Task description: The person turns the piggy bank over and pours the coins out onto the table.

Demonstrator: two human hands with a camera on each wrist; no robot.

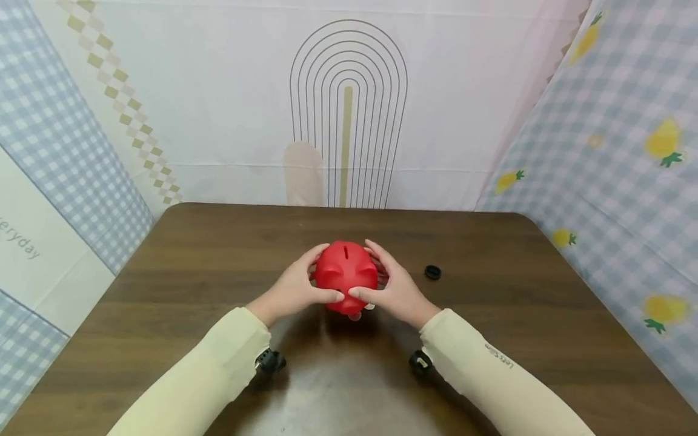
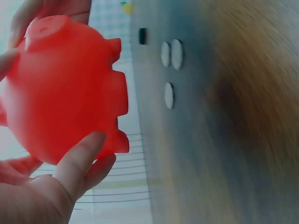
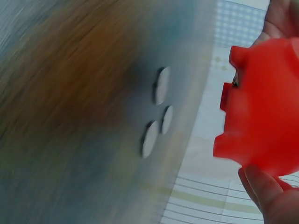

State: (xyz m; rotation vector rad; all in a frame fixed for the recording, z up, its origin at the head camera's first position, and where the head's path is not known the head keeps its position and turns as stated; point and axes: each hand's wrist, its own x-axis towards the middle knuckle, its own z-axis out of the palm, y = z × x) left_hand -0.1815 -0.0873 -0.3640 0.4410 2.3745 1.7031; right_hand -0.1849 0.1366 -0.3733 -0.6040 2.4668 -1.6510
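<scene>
1. The red piggy bank [image 1: 346, 270] is held up above the counter [image 1: 218, 266], with its feet [image 2: 120, 93] clear of the surface, its snout [image 2: 48, 29] toward the wearer and its coin slot [image 1: 346, 252] uppermost.
2. The left hand [image 1: 302, 284] grips the piggy bank's left side, thumb on the near face and fingers curled round the flank.
3. The right hand [image 1: 395, 287] mirrors it on the piggy bank's right side; both hands are spread about as wide as the body.
4. The piggy bank looks like smooth moulded plastic, so I would expect it to be light, fairly stiff and a little slippery, but not easily broken. The round flanks suit a two-handed hold; the stubby feet and ears offer small purchase.
5. As a container, its walls are opaque and nothing shows through the slot, so I cannot tell whether anything is inside.
6. Three pale discs [image 2: 176, 54], probably coins, lie on the counter below the piggy bank, outside it; two sit near each other, the third slightly apart.
7. A black cap [image 1: 432, 272], perhaps its plug, lies right of the piggy bank, apart from it.
</scene>
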